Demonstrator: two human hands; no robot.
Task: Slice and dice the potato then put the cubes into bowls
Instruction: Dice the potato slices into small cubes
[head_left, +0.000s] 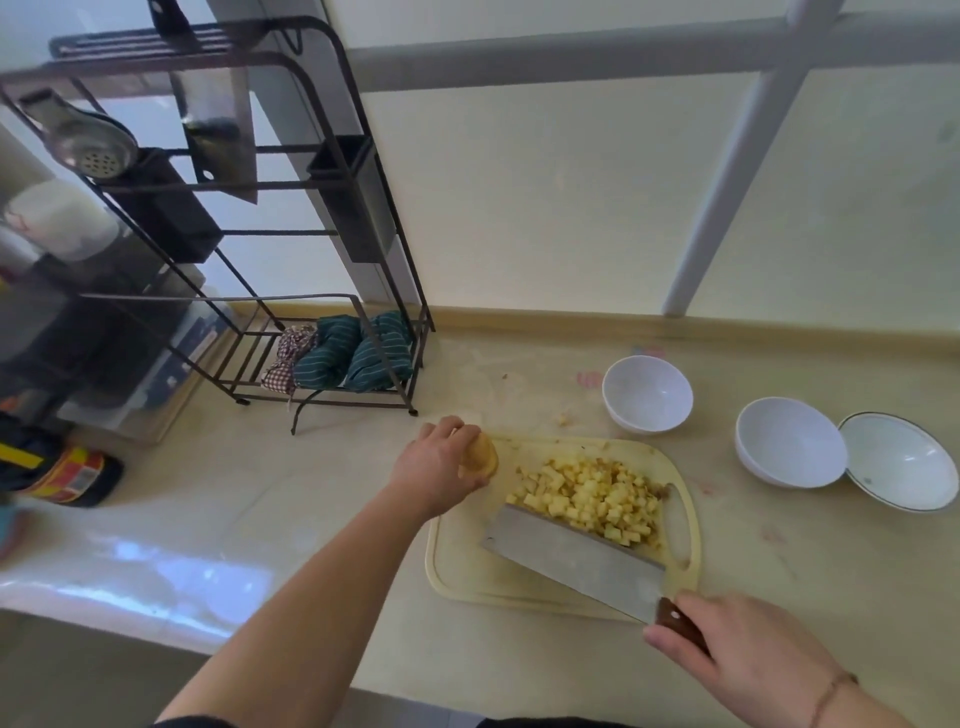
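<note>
Right hand (737, 649) nearest the camera, fingers wrapped round the brown wooden handle of the cleaver (574, 558). Thin bracelet on that wrist. Blade lies across the near-right part of the cutting board (467, 571), its far edge against the pile of potato cubes (592, 499).

Cubes sit heaped on the right half of the pale yellow board, close to its handle slot. Board rests on the beige counter (311, 499).

Left hand (441, 467) reaches in from the lower left, at the board's far-left corner, fingers curled round a remaining potato piece (480, 460). Cannot tell if the piece touches the board or is lifted.

Beyond the board: 1 white bowl (647, 395) just past its far-right corner, holding nothing. Further right, a second white bowl (789, 441), and touching it a shallower rimmed bowl (901, 460) with a dark edge line. A few stray potato bits on the counter between board and first bowl.

Far left: black wire rack (322, 218) against the wall, folded striped cloths (358, 353) on its bottom shelf, a metal strainer (91, 140) hanging near the top.
</note>
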